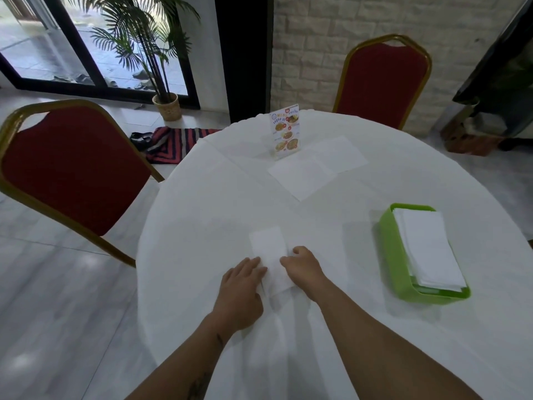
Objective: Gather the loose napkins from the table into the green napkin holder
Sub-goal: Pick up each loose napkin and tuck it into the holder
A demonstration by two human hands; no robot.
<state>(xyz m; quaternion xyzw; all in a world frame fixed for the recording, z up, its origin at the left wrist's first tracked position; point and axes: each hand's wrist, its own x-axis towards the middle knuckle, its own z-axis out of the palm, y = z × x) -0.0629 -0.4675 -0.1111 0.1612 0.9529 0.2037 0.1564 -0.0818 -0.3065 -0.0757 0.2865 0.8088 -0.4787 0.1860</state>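
A folded white napkin (271,256) lies on the white tablecloth near the table's front. My left hand (240,290) presses flat on its left edge. My right hand (304,269) rests on its right edge with the fingers curled onto the paper. The green napkin holder (388,243) sits to the right, with a stack of white napkins (427,249) inside it. Two more loose napkins lie unfolded farther back: one (301,176) in the middle of the table and one (339,154) overlapping it on the right.
A standing menu card (285,131) is at the far side of the round table (202,215). Red chairs with gold frames stand at the left (69,166) and at the back right (382,79). A potted palm (167,106) stands by the glass door.
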